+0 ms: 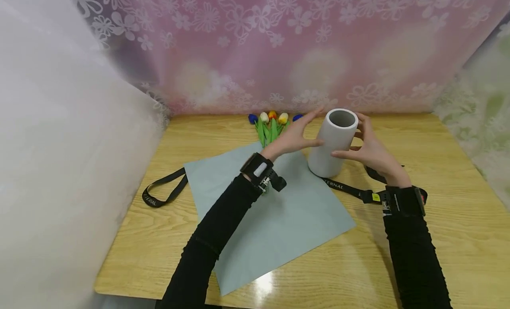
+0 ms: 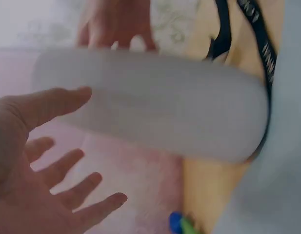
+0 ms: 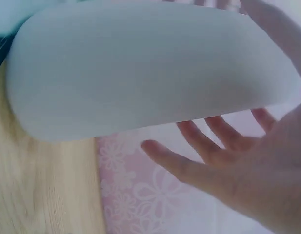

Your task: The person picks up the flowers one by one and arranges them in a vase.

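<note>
A tall pale grey vase stands by the right corner of a light blue-grey sheet, its round mouth facing up. To its left is my left hand, thumb and fingers spread; the left wrist view shows the palm beside the vase with the fingers apart. On the other side my right hand is close around the vase, its thumb in front and its fingers at the far right side. Those fingers look loosely extended in the right wrist view, and some tips are hidden behind the vase.
Artificial tulips in blue, white, yellow and orange lie at the back of the sheet, their lower stems hidden by my left arm. A black lettered strap runs beside the vase base; a strap loop lies left on the wooden table.
</note>
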`<state>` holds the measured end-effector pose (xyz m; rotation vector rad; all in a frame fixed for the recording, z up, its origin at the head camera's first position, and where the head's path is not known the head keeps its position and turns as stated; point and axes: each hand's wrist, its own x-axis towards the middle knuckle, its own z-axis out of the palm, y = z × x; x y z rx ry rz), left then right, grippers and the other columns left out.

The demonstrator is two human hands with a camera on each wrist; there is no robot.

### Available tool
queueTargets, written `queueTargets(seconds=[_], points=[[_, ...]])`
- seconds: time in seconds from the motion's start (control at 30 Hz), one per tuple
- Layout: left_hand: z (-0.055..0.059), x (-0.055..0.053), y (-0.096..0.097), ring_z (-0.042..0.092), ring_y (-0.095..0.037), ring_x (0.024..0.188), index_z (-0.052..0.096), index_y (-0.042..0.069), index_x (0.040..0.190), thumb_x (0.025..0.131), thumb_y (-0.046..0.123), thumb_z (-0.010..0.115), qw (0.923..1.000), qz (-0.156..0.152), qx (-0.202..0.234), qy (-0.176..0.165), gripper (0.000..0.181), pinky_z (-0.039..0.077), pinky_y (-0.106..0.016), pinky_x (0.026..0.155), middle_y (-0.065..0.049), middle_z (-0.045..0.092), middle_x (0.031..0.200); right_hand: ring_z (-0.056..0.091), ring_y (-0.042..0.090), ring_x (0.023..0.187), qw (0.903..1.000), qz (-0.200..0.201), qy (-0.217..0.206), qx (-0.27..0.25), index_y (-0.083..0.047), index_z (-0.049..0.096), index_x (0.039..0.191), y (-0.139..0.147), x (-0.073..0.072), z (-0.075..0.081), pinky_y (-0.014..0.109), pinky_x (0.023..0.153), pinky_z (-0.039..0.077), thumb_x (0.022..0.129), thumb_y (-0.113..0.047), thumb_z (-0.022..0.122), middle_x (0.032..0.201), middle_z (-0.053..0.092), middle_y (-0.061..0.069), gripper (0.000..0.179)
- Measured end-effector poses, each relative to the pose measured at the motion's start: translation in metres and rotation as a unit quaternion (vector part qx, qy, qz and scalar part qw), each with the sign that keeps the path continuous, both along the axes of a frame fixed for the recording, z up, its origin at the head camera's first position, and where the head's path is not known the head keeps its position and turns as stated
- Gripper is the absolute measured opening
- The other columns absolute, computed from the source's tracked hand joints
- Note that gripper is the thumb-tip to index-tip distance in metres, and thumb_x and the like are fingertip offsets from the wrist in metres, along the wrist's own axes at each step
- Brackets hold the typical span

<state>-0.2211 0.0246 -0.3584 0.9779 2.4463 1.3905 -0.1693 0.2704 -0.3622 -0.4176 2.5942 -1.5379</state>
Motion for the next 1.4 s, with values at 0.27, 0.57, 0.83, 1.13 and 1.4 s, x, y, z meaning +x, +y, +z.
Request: queueTargets(seconds=[0.27,0.57,0.83,1.13,1.4], points=[[-0.013,-0.012,-0.048,0.07,-0.02,0.074,0.074,0.009,0.117,0.1,0.025,0.067,0.9694,0.238,0.026,0.054,0.024,0.054,-0.023,0.063,-0.007,0.074,0.105,0.039,0.038,0.138,0.9994,-0.022,0.016,0.02,-0.032,0.017,0.16,0.007,0.0,0.004,0.046,0.099,0.051,0.088,-0.009,0.081,0.159,0.031,0.01,0.099],[-0.065,-0.007,-0.054,0.067,-0.021,0.076,0.075,0.007,0.102,0.097,0.021,0.072,0.9396,0.279,-0.174,0.095,0.015,0.052,-0.029,0.065,-0.008,0.074,0.09,0.035,0.043,0.142,0.9987,-0.036,-0.003,0.036,-0.027,0.019,0.163,0.011,0.0,0.002,0.065,0.102,0.045,0.089,-0.017,0.08,0.162,0.028,0.013,0.096],[-0.084,-0.006,-0.053,0.069,-0.021,0.078,0.072,0.005,0.089,0.091,0.021,0.079,0.9203,0.291,-0.252,0.07,0.017,0.056,-0.032,0.068,-0.006,0.071,0.082,0.037,0.041,0.141,0.9981,-0.037,0.002,0.049,-0.028,0.021,0.162,0.011,-0.003,-0.001,0.054,0.098,0.051,0.089,-0.017,0.08,0.161,0.031,0.011,0.094],[-0.084,0.002,-0.052,0.065,-0.019,0.072,0.073,0.005,0.08,0.086,0.018,0.084,0.9228,0.294,-0.244,0.051,0.018,0.052,-0.028,0.063,-0.003,0.065,0.073,0.036,0.039,0.142,0.9978,-0.034,-0.007,0.057,-0.026,0.023,0.161,0.012,-0.005,-0.002,0.048,0.097,0.054,0.09,-0.018,0.08,0.16,0.032,0.01,0.092],[-0.083,0.006,-0.059,0.071,-0.026,0.082,0.077,0.001,0.091,0.087,0.014,0.082,0.9263,0.308,-0.212,0.046,0.014,0.058,-0.036,0.073,-0.011,0.075,0.088,0.036,0.039,0.142,0.9983,-0.032,0.001,0.048,-0.025,0.023,0.161,0.009,-0.009,-0.006,0.064,0.1,0.047,0.09,-0.017,0.08,0.16,0.032,0.008,0.092]])
